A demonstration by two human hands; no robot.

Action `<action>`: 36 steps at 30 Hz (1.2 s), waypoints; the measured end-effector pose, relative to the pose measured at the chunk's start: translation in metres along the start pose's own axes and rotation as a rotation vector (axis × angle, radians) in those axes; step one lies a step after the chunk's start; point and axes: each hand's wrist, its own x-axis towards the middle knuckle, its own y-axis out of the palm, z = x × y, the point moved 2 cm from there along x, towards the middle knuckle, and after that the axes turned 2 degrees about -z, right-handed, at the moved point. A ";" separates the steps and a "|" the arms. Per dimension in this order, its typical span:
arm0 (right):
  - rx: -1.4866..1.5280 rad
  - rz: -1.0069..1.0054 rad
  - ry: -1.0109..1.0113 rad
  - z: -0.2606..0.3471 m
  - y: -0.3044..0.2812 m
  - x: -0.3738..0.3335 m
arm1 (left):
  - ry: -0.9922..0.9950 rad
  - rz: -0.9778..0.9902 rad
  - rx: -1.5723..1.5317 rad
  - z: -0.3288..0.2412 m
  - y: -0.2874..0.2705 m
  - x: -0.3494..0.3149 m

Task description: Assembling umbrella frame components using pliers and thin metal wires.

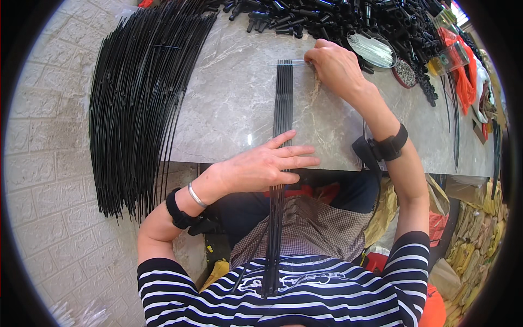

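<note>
A flat row of thin black rods [284, 98] lies side by side on the grey marbled table, its far ends level. The near ends reach past the table edge, over my lap and toward my chest. My left hand [261, 165] lies across the row near the table edge, fingers spread and stretched out. At the far end, my right hand [339, 66] is closed in a pinch beside the rods. Its fingertips meet a thin pale wire [298, 65] that crosses the rod ends and sticks out on the left. The fingertips partly hide its end.
A large sheaf of black rods [144, 109] overhangs the table's left side. Black tubular parts [305, 13] are heaped at the back. Near my right hand stand a dish of pale slivers [372, 50] and a red dish of small grains [405, 73]. A clear container [453, 57] stands farther right.
</note>
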 end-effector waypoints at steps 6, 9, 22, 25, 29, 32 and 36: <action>-0.023 0.018 -0.030 0.004 0.004 0.007 | -0.001 0.000 -0.005 0.000 0.000 0.000; -0.039 0.008 -0.049 0.007 0.006 0.010 | -0.002 0.002 0.000 0.000 0.000 0.000; 0.007 0.047 -0.014 0.011 0.008 0.017 | 0.008 -0.011 -0.009 0.000 0.000 0.001; -0.016 0.032 -0.063 0.012 0.010 0.019 | 0.008 -0.009 -0.008 0.000 -0.001 0.000; -0.018 0.040 -0.066 0.016 0.011 0.020 | 0.007 -0.010 0.000 0.000 0.000 0.000; 0.021 0.037 -0.049 0.021 0.014 0.021 | 0.011 -0.008 -0.005 0.000 0.000 0.001; 0.135 -0.083 -0.061 0.020 0.021 0.020 | 0.012 -0.010 -0.010 0.000 -0.002 0.001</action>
